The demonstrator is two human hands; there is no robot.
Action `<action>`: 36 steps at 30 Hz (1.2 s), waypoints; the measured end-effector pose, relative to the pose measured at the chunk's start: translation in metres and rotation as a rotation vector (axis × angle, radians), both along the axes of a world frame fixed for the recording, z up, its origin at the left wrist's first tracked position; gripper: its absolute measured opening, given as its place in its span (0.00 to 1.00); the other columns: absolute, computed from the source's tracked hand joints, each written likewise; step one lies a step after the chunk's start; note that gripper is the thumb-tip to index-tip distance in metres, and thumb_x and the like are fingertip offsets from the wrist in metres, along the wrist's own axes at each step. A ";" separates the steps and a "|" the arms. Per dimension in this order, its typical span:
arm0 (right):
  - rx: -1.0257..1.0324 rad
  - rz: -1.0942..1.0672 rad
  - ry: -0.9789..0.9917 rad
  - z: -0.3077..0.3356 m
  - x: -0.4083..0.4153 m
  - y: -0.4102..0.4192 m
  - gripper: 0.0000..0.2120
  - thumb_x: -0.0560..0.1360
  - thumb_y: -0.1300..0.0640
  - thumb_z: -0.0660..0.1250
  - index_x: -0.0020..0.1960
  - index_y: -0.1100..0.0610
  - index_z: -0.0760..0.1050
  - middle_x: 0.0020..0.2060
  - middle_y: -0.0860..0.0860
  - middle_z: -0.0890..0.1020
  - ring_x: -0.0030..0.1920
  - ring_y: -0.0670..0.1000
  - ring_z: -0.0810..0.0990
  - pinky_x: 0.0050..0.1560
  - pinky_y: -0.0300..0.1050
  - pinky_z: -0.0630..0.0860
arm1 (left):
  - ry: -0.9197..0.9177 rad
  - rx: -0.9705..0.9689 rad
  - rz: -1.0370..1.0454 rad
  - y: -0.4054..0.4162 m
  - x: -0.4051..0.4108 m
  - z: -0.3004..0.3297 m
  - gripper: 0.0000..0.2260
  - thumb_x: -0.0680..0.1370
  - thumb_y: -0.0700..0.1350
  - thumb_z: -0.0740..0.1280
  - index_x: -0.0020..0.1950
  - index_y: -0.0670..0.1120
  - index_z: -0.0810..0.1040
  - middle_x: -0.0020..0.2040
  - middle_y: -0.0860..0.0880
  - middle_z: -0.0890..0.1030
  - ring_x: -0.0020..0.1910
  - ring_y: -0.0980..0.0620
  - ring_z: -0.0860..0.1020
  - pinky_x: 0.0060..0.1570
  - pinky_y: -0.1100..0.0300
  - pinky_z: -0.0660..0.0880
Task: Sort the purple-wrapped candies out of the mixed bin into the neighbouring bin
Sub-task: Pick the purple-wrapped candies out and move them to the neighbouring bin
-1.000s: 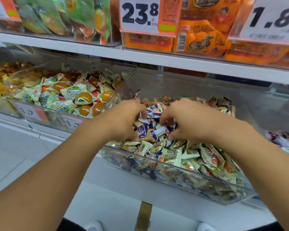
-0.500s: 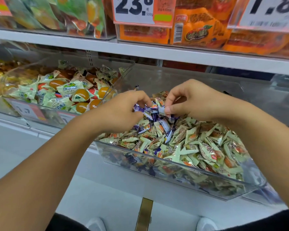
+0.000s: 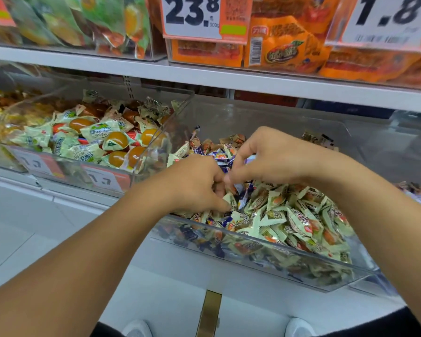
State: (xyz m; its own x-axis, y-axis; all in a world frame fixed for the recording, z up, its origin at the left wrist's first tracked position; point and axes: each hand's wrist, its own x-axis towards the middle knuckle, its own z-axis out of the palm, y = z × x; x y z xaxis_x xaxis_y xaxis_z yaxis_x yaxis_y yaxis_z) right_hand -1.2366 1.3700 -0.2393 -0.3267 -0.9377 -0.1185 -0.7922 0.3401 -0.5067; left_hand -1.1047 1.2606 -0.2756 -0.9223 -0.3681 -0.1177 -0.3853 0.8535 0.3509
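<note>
Both hands have drawn together since half a second ago: the left hand now digs curled fingers into the heap by the mixed bin front-left corner, and the right hand has dropped to meet it, fingertips pinching among purple-wrapped candies. Whether either actually grips one, I cannot tell.

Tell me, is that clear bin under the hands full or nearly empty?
Full: the clear bin holds wrapped candies heaped up to its front wall.
</note>
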 end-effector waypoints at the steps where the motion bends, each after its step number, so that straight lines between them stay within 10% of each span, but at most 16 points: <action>1: 0.047 0.057 0.138 -0.001 0.002 0.000 0.09 0.67 0.45 0.79 0.39 0.49 0.85 0.37 0.47 0.83 0.40 0.49 0.80 0.43 0.46 0.78 | -0.029 -0.021 0.016 -0.005 0.003 0.002 0.11 0.69 0.51 0.78 0.34 0.48 0.81 0.29 0.54 0.79 0.33 0.55 0.77 0.35 0.61 0.72; 6: 0.236 0.137 0.508 -0.018 0.012 -0.004 0.11 0.65 0.49 0.82 0.44 0.50 0.84 0.39 0.47 0.82 0.41 0.50 0.80 0.36 0.43 0.73 | -0.244 -0.064 0.106 -0.023 0.023 0.016 0.05 0.69 0.47 0.79 0.40 0.49 0.84 0.42 0.54 0.83 0.43 0.53 0.80 0.40 0.61 0.74; 10: 0.152 0.143 0.442 -0.010 0.006 -0.007 0.13 0.73 0.45 0.75 0.39 0.55 0.82 0.36 0.52 0.82 0.37 0.52 0.79 0.38 0.46 0.75 | -0.149 0.074 0.159 -0.023 0.026 0.025 0.12 0.68 0.47 0.80 0.48 0.55 0.81 0.52 0.47 0.82 0.50 0.49 0.83 0.49 0.53 0.81; 19: -0.141 -0.366 -1.223 0.002 0.000 -0.005 0.07 0.77 0.58 0.60 0.53 0.60 0.70 0.43 0.64 0.84 0.33 0.55 0.81 0.31 0.40 0.79 | 0.016 -0.132 0.108 -0.019 0.000 -0.012 0.18 0.68 0.60 0.77 0.52 0.52 0.83 0.40 0.56 0.76 0.43 0.52 0.77 0.43 0.57 0.75; 23: -0.117 -0.406 -1.434 0.002 -0.006 -0.004 0.11 0.71 0.58 0.61 0.52 0.62 0.72 0.42 0.60 0.83 0.34 0.55 0.81 0.28 0.38 0.77 | 0.047 -0.047 0.107 -0.025 -0.001 -0.012 0.16 0.65 0.56 0.81 0.43 0.49 0.80 0.34 0.54 0.75 0.36 0.53 0.74 0.33 0.60 0.67; 27: -0.077 -0.367 -1.215 -0.003 -0.008 -0.008 0.10 0.71 0.55 0.71 0.39 0.54 0.70 0.30 0.50 0.73 0.26 0.45 0.70 0.20 0.33 0.65 | 0.069 0.097 0.127 -0.033 0.007 -0.010 0.16 0.66 0.52 0.81 0.38 0.47 0.77 0.30 0.54 0.73 0.30 0.56 0.70 0.30 0.62 0.65; 32: 0.044 -0.172 0.131 -0.014 -0.004 -0.009 0.22 0.65 0.43 0.80 0.39 0.61 0.79 0.28 0.51 0.74 0.29 0.51 0.72 0.32 0.42 0.69 | 0.103 0.142 0.104 -0.037 0.010 -0.011 0.14 0.68 0.53 0.80 0.38 0.47 0.78 0.37 0.51 0.79 0.37 0.53 0.75 0.35 0.61 0.71; 36: 0.023 -0.162 0.426 -0.027 0.009 -0.016 0.21 0.63 0.43 0.81 0.37 0.55 0.74 0.31 0.50 0.78 0.35 0.54 0.80 0.39 0.47 0.79 | 0.124 0.205 0.098 -0.037 0.013 -0.006 0.13 0.69 0.50 0.80 0.40 0.47 0.77 0.40 0.49 0.82 0.36 0.47 0.78 0.35 0.58 0.74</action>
State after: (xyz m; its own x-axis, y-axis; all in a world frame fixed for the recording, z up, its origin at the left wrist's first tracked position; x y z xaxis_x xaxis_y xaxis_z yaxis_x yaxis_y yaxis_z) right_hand -1.2281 1.3544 -0.2667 -0.4936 -0.8689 0.0376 -0.8637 0.4847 -0.1384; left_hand -1.0919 1.2233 -0.2817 -0.8955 -0.4364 -0.0870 -0.4057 0.7204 0.5626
